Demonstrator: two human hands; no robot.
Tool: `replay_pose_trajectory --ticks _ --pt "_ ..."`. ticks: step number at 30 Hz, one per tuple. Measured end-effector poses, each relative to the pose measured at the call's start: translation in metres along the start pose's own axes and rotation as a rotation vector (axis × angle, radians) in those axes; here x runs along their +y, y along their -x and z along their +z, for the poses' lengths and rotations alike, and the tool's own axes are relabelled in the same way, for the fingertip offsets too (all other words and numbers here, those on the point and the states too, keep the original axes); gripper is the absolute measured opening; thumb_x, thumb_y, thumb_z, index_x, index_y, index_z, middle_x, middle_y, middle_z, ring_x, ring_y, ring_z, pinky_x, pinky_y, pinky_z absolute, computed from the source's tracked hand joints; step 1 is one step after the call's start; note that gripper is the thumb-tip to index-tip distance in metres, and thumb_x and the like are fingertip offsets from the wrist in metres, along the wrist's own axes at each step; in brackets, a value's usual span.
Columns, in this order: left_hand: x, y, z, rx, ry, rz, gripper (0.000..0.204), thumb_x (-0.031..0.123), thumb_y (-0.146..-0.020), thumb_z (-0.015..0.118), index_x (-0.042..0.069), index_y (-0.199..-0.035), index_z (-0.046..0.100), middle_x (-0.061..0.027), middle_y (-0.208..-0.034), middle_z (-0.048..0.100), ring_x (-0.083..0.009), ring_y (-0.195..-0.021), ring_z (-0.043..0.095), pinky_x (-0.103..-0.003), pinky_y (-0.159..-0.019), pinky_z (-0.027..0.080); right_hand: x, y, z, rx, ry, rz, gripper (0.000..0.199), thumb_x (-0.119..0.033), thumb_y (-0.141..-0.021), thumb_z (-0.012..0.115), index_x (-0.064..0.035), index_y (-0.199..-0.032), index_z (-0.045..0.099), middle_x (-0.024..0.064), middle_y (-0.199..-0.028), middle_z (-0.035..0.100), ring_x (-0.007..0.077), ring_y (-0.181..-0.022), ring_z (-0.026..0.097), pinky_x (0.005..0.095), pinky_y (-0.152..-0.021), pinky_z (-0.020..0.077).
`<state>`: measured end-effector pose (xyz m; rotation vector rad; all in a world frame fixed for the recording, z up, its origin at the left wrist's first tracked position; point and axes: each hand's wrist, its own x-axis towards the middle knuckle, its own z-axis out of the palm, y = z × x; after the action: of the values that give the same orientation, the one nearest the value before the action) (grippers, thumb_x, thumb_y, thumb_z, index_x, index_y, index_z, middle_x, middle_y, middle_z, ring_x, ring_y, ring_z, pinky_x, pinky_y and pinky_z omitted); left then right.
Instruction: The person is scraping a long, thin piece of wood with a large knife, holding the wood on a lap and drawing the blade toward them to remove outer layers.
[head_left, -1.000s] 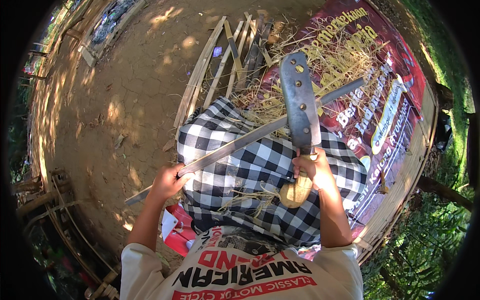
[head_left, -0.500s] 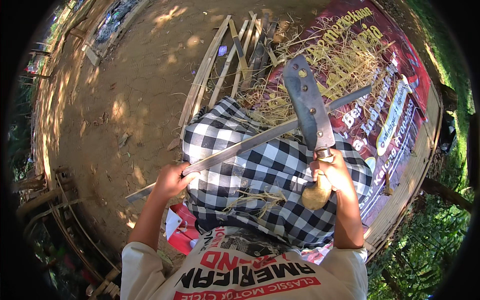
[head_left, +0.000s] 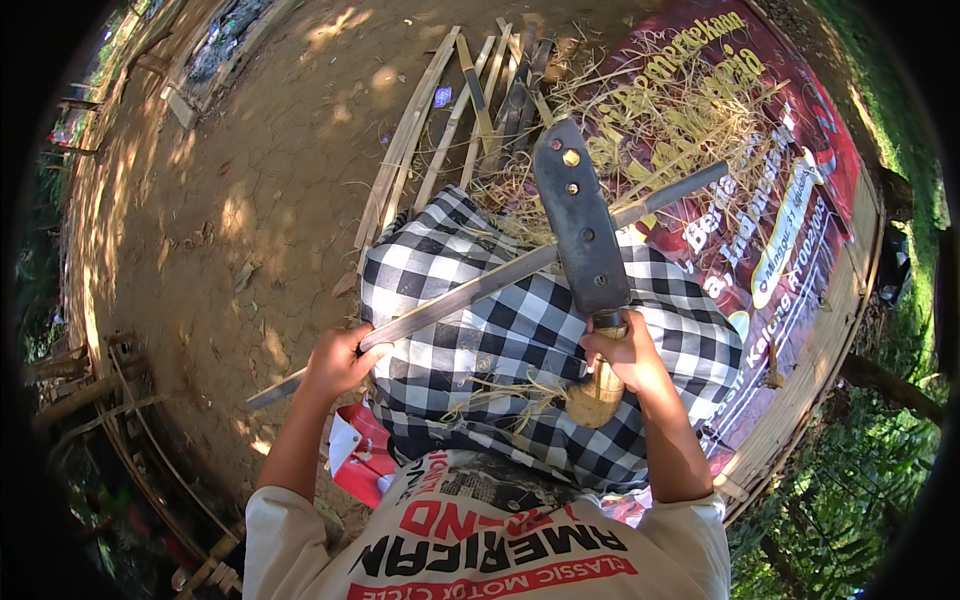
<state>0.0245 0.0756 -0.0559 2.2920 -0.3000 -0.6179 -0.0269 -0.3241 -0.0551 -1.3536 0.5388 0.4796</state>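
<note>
My left hand [head_left: 343,361] grips a long bamboo strip [head_left: 470,296] near its lower left end. The strip slants across my lap, up to the right over the banner. In my right hand [head_left: 624,352] is a machete [head_left: 578,215], held by its bulbous wooden handle [head_left: 594,397]. Its broad dark blade, pierced with several holes, points away from me and crosses over the strip, hiding part of it. I cannot tell whether the edge touches the strip. Black-and-white checked cloth [head_left: 450,262] covers my legs, with a few thin shavings [head_left: 515,392] on it.
Several split bamboo strips [head_left: 405,150] lie on the bare earth [head_left: 230,210] ahead. A pile of curly shavings [head_left: 670,120] rests on a dark red printed banner [head_left: 760,300] at the right. A bamboo edge [head_left: 815,400] borders the banner, with green plants [head_left: 860,500] beyond it.
The machete and my right hand have shifted left and slightly toward me along the strip, and the blade now looks darker. My left hand has barely moved.
</note>
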Motion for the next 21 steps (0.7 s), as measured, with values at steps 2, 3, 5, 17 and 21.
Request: replay_pose_trajectory --ticks 2,3,5,17,21 --pt "-0.003 0.000 -0.002 -0.035 -0.096 0.005 0.024 0.028 -0.083 0.073 0.006 -0.092 0.069 -0.0152 -0.059 0.058 -0.0247 -0.046 0.051 -0.034 -0.049 0.042 -0.007 0.001 -0.019 -0.083 -0.068 -0.038 0.015 0.009 -0.073 0.065 0.0009 -0.083 0.057 0.0072 -0.062 0.058 0.0167 -0.050 0.059 0.0278 -0.049 0.0488" --pt "-0.004 0.001 -0.001 -0.018 -0.076 0.017 0.024 0.028 -0.083 0.073 0.006 -0.092 0.069 -0.0152 -0.059 0.058 -0.0254 -0.046 0.051 -0.034 -0.049 0.042 -0.014 0.000 -0.027 -0.107 -0.077 -0.059 0.014 0.009 -0.073 0.065 0.0005 -0.081 0.057 0.0072 -0.062 0.058 0.0166 -0.050 0.059 0.0275 -0.048 0.0488" --pt "-0.006 -0.001 0.003 0.015 -0.037 0.040 0.025 0.029 -0.083 0.073 0.006 -0.092 0.069 -0.0152 -0.059 0.058 -0.0268 -0.046 0.051 -0.035 -0.048 0.042 -0.015 -0.004 -0.022 -0.030 -0.148 -0.062 0.014 0.008 -0.074 0.065 -0.0003 -0.082 0.057 0.0072 -0.062 0.058 0.0165 -0.049 0.058 0.0278 -0.047 0.0485" --pt "0.001 -0.002 0.000 -0.016 -0.050 -0.017 0.025 0.029 -0.083 0.074 0.006 -0.092 0.069 -0.0157 -0.063 0.059 -0.0284 -0.051 0.056 -0.035 -0.051 0.044 -0.006 0.004 0.005 0.002 -0.011 0.092 0.015 0.007 -0.074 0.064 -0.0008 -0.083 0.055 0.0070 -0.060 0.056 0.0171 -0.049 0.058 0.0289 -0.048 0.0481" --pt "-0.002 -0.001 0.001 0.000 -0.060 0.021 0.025 0.029 -0.083 0.073 0.006 -0.092 0.069 -0.0161 -0.062 0.059 -0.0289 -0.052 0.057 -0.036 -0.051 0.044 -0.011 0.001 -0.015 -0.139 -0.050 -0.038 0.014 0.007 -0.073 0.065 0.0007 -0.083 0.057 0.0072 -0.064 0.059 0.0149 -0.051 0.058 0.0285 -0.049 0.0475"
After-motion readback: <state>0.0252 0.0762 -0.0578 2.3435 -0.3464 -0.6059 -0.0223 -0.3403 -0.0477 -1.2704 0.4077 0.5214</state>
